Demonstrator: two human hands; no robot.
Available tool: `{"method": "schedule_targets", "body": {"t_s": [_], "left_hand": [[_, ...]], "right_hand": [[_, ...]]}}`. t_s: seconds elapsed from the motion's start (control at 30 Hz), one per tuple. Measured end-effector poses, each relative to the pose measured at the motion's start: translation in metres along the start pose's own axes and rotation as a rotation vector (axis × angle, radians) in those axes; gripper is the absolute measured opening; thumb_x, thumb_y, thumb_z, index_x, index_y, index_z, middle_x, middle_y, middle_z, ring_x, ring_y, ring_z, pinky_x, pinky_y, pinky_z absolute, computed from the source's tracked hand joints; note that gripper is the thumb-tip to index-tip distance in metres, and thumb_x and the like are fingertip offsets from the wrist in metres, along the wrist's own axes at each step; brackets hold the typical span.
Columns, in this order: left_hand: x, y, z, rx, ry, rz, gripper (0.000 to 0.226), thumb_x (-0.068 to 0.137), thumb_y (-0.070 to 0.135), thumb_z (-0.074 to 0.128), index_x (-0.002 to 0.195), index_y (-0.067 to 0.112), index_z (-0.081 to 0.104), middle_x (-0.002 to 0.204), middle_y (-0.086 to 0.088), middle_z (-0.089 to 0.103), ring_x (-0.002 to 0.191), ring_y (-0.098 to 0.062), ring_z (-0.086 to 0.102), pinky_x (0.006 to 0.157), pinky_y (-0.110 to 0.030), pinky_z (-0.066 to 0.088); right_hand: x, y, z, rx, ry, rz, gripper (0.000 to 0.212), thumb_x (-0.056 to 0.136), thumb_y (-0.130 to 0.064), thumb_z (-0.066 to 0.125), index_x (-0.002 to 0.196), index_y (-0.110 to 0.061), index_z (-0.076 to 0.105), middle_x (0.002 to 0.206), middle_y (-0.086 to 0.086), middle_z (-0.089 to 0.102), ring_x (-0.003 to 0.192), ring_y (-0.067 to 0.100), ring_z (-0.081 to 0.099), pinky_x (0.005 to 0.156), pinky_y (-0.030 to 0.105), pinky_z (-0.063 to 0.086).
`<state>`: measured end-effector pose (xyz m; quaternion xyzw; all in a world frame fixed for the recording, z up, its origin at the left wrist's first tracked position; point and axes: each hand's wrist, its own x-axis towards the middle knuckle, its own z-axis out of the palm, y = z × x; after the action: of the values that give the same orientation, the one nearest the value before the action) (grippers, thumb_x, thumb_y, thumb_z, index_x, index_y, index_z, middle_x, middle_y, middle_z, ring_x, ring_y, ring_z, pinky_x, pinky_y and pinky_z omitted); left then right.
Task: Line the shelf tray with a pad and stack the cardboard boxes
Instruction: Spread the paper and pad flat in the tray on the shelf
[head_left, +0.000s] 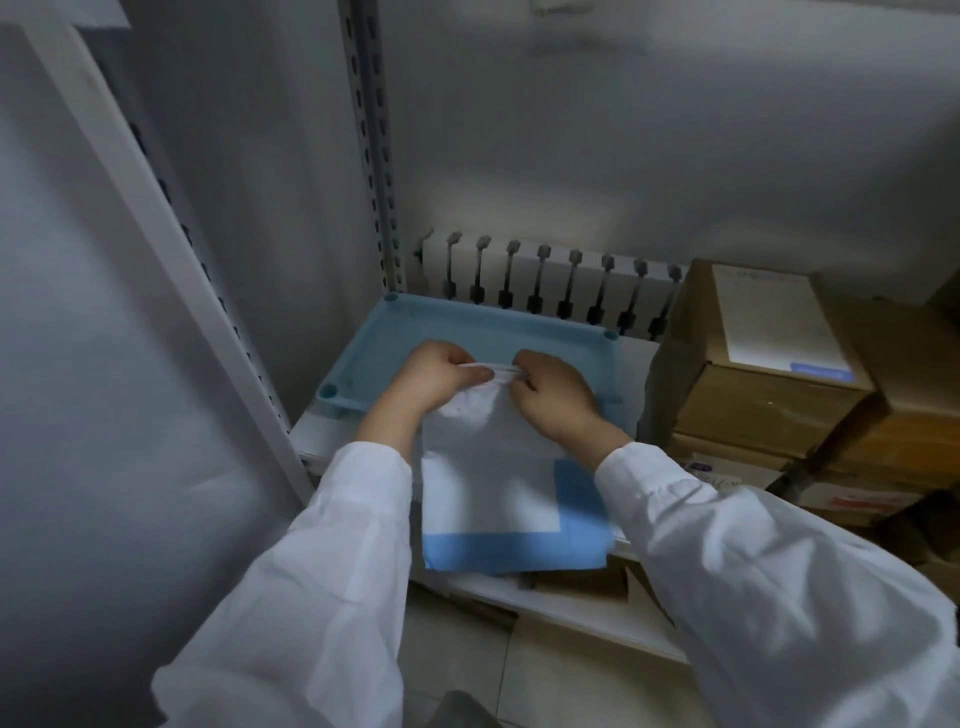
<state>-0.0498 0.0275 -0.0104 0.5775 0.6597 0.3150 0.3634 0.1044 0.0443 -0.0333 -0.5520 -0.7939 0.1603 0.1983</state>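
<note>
A light blue plastic tray (395, 332) lies on the white shelf, in its left back corner. Over the tray's front edge I hold a folded pad (493, 483), white with a blue border along its bottom and right side. My left hand (434, 376) and my right hand (553, 395) both pinch the pad's top edge, close together, and the pad hangs down towards me. Brown cardboard boxes (763, 395) are stacked on the shelf to the right of the tray, the top one bearing a white label.
A white radiator (545, 280) stands against the wall behind the tray. Perforated metal shelf uprights (374, 145) rise at the left. More boxes (883, 441) sit at the far right, with cardboard on the lower level under the shelf edge (571, 608).
</note>
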Motion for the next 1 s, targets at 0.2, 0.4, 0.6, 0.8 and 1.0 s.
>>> {"method": "schedule_targets", "body": {"t_s": [0.2,0.4,0.6,0.8,1.0], "left_hand": [[0.007,0.011,-0.018,-0.13,0.137,-0.042,0.014,0.08,0.021,0.071,0.08,0.012,0.061,0.072,-0.001,0.058,0.068,-0.019,0.053,0.06,-0.026,0.039],[0.01,0.02,-0.031,-0.292,0.242,-0.082,0.032,0.078,0.014,0.073,0.06,0.016,0.047,0.063,-0.004,0.053,0.065,-0.02,0.049,0.055,-0.026,0.037],[0.011,0.022,-0.039,-0.533,0.259,-0.141,0.038,0.089,0.019,0.061,0.122,0.0,0.054,0.115,-0.014,0.056,0.109,-0.029,0.053,0.087,-0.031,0.041],[0.006,0.02,-0.043,-0.799,0.113,-0.196,0.012,0.097,0.012,0.046,0.087,0.011,0.054,0.092,-0.013,0.06,0.08,-0.026,0.057,0.072,-0.034,0.048],[0.006,0.023,-0.05,-0.752,0.077,-0.319,0.028,0.092,0.005,0.044,0.066,0.003,0.052,0.06,-0.013,0.06,0.064,-0.023,0.052,0.063,-0.029,0.043]], "right_hand": [[0.013,-0.01,-0.027,0.029,0.235,-0.066,0.045,0.082,-0.022,0.059,0.125,-0.015,0.05,0.128,0.009,0.048,0.119,0.027,0.042,0.096,0.03,0.028],[0.022,-0.017,-0.032,-0.107,0.217,-0.2,0.052,0.074,-0.042,0.048,0.119,-0.018,0.057,0.141,0.008,0.041,0.134,0.029,0.026,0.106,0.032,0.012],[0.033,-0.03,-0.033,-0.069,0.302,-0.17,0.064,0.085,-0.043,0.062,0.14,-0.021,0.037,0.151,0.007,0.029,0.141,0.026,0.021,0.111,0.033,0.009],[0.033,-0.04,-0.039,-0.097,0.061,-0.28,0.084,0.071,-0.05,0.075,0.14,-0.023,0.036,0.145,0.002,0.037,0.139,0.02,0.024,0.112,0.032,0.011],[0.042,-0.041,-0.034,-0.272,0.148,-0.395,0.043,0.071,-0.037,0.075,0.106,-0.016,0.061,0.112,0.007,0.058,0.114,0.029,0.048,0.097,0.034,0.023]]}}
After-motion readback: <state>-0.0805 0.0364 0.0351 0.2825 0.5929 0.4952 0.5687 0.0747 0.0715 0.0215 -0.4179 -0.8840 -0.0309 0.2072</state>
